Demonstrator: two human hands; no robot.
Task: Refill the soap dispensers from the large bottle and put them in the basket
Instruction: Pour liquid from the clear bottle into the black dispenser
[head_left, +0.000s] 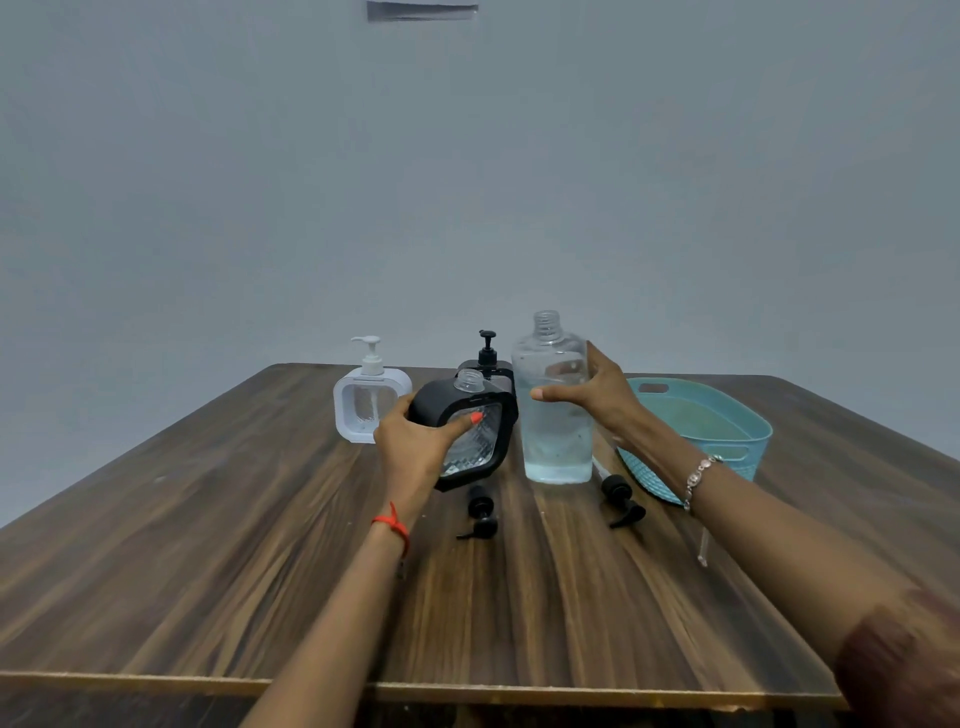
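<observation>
Grey wall fills the upper half of your view; below it a wood-grain desk (208, 571) carries everything. Some things are hard to read. A second black dispenser (491, 364) stands at the back with its pump on, but the one you hold hides nearly all its body. Your right forearm covers part of the teal basket (727, 415) and most of the tube of a pump head (621, 499) lying on the desk; only the tube's end shows past your arm. Whether the base of the black dispenser (467, 441) touches the desk cannot be told. That dispenser is square with rounded corners, black-framed with a ribbed clear front. Its threaded neck is uncapped, and it leans with the neck toward the bottle (553, 415). Your left grip (413, 447) is wrapped round its left side, thumb laid on the clear front. The bottle is tall, clear and uncapped, upright on the desk, with clear liquid in its lower part. Your right grip (597, 397) clasps it from the right, thumb across the front, fingers behind and dim through the plastic. Dispenser and bottle are just beside each other, between your grips. A white dispenser (371, 400), pump on, stands left of them. A second pump head (480, 514) lies just in front of the held dispenser. The basket sits right of the bottle.
</observation>
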